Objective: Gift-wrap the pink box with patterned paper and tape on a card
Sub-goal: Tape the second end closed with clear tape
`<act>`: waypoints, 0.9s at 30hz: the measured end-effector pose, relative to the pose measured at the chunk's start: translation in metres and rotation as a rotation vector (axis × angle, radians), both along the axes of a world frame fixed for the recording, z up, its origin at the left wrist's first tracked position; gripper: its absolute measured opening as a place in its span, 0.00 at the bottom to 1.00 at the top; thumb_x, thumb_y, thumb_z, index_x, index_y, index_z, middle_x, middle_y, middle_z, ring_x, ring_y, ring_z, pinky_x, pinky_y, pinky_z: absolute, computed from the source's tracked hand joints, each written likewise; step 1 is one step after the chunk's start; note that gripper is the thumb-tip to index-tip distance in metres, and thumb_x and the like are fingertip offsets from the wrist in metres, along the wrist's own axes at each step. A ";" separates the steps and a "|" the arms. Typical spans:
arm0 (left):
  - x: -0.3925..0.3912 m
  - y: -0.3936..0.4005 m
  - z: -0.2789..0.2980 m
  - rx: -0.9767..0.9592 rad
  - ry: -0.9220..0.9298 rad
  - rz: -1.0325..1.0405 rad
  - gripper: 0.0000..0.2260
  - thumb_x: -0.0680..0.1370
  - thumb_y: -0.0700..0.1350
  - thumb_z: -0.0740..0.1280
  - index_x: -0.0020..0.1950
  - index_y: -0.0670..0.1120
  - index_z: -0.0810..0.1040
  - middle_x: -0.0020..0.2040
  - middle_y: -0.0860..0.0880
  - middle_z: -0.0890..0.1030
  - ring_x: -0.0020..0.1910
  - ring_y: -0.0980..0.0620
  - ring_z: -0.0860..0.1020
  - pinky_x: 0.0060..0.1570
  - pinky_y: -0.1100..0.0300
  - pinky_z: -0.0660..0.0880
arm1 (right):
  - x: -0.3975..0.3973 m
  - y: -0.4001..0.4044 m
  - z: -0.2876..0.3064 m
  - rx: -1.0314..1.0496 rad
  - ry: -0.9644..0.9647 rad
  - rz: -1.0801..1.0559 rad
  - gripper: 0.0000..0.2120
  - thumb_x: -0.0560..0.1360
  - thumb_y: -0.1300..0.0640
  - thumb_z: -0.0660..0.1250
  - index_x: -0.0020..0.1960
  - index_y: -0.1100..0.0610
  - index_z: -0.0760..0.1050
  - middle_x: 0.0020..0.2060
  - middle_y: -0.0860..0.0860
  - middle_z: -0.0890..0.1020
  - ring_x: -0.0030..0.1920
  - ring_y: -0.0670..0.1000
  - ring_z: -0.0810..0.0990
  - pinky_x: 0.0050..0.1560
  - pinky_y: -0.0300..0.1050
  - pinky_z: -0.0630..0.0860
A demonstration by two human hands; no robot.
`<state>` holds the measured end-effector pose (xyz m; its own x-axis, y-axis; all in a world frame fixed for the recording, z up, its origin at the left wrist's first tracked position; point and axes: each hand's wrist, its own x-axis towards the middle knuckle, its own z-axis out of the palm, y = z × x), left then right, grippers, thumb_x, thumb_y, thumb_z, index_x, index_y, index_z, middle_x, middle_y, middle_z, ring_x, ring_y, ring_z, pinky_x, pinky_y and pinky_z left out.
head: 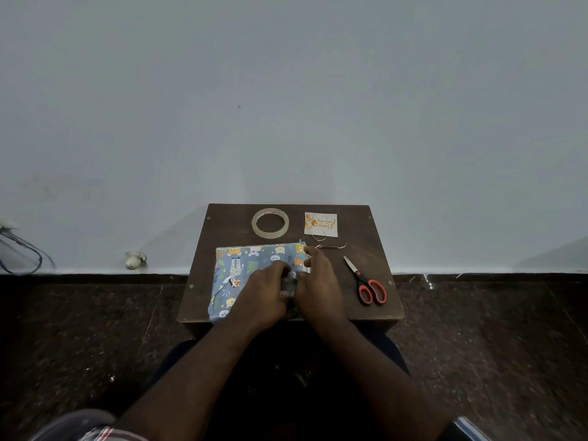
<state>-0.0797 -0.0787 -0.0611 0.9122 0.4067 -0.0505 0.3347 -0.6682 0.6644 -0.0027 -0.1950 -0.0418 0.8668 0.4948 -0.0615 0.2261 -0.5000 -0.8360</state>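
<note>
Small dark wooden surface (366,224) against a grey wall, blue animal-print paper (241,265) covering the box, left hand (261,297) and right hand (318,284) pressing it, fingers seemingly curled onto a fold.

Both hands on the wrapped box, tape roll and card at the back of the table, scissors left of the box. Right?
Not quite. The head view shows the scissors to the right of the wrapped box, not the left. The rest holds: left hand and right hand are on the box, tape roll and card at the back of the table.
</note>
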 end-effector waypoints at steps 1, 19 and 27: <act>0.000 0.001 0.000 -0.009 -0.023 0.005 0.22 0.72 0.45 0.74 0.65 0.51 0.73 0.58 0.51 0.80 0.56 0.52 0.78 0.57 0.56 0.76 | -0.001 0.000 0.000 -0.018 -0.003 0.027 0.26 0.78 0.63 0.62 0.74 0.51 0.64 0.67 0.52 0.72 0.62 0.56 0.77 0.57 0.51 0.76; -0.006 -0.008 0.002 0.432 0.251 -0.151 0.21 0.81 0.55 0.61 0.74 0.54 0.70 0.62 0.49 0.70 0.58 0.45 0.72 0.56 0.49 0.73 | -0.017 -0.017 -0.006 0.066 0.143 0.113 0.38 0.74 0.61 0.64 0.80 0.47 0.54 0.66 0.47 0.72 0.59 0.42 0.78 0.57 0.37 0.77; -0.011 -0.012 -0.004 0.398 0.170 -0.145 0.20 0.81 0.51 0.61 0.73 0.49 0.71 0.69 0.49 0.69 0.59 0.42 0.72 0.57 0.46 0.75 | 0.022 -0.003 -0.002 -0.035 0.037 0.050 0.39 0.75 0.67 0.64 0.80 0.46 0.52 0.59 0.48 0.79 0.55 0.50 0.80 0.50 0.41 0.74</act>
